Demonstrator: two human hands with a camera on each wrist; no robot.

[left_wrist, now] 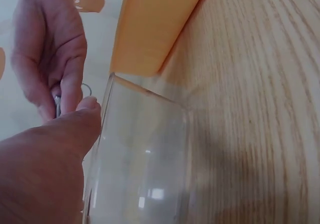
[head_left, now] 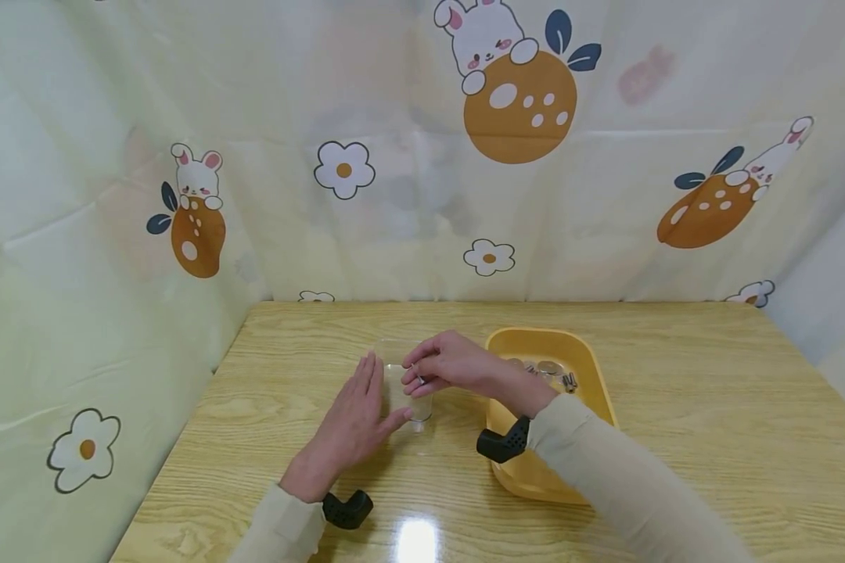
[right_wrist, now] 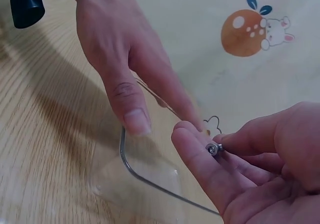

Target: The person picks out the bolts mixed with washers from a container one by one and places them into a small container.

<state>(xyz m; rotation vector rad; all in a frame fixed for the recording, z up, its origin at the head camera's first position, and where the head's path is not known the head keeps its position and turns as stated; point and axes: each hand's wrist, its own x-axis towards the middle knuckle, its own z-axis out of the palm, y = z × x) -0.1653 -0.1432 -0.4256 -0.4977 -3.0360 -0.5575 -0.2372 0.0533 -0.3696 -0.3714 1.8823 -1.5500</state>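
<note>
A clear plastic box (head_left: 395, 393) stands on the table between my two hands, its walls see-through. My left hand (head_left: 350, 420) lies along the left side of the box with straight fingers, and its thumb reaches to the near rim. Over the box, my right hand (head_left: 458, 364) pinches a small metal screw (right_wrist: 214, 149) between thumb and fingers. The screw's round head with a socket in it faces the right wrist camera. In the left wrist view, the box (left_wrist: 145, 149) is close beside the left thumb (left_wrist: 70, 134), while the right fingers hide most of the screw.
Right of the box sits a yellow tray (head_left: 535, 477), partly covered by my right forearm. Several metal screws (head_left: 569, 382) and round clear pieces (head_left: 549, 367) lie in its far part. A patterned curtain (head_left: 408, 227) hangs behind the wooden table (head_left: 711, 438).
</note>
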